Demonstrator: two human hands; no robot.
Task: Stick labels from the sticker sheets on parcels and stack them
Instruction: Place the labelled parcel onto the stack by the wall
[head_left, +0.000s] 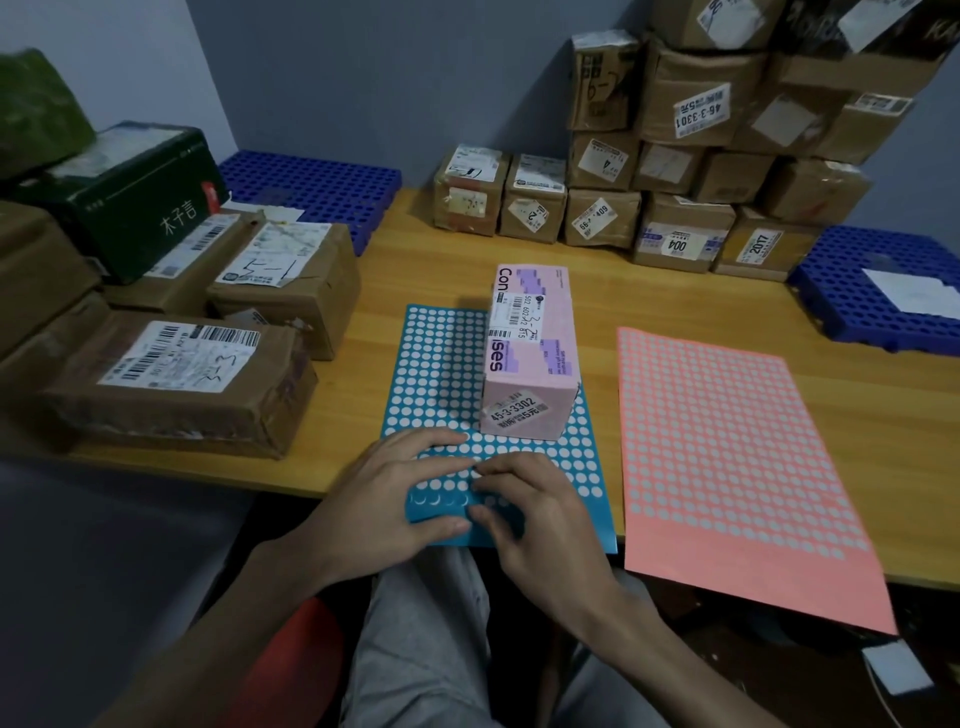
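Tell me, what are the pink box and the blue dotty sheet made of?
The pink box looks like thin cardboard, smooth and printed, going by its crisp folded edges and flat faces. The blue sheet seems to be slightly shiny paper backing carrying round white stickers. It lies flat and very thin.

The pink parcel (530, 358), left hand (395, 499) and right hand (540, 525) cover parts of the blue sticker sheet (441, 364), whether the right fingertips pinch a sticker is indiscernible, and the top edge crops the stacked brown parcels (696, 98).
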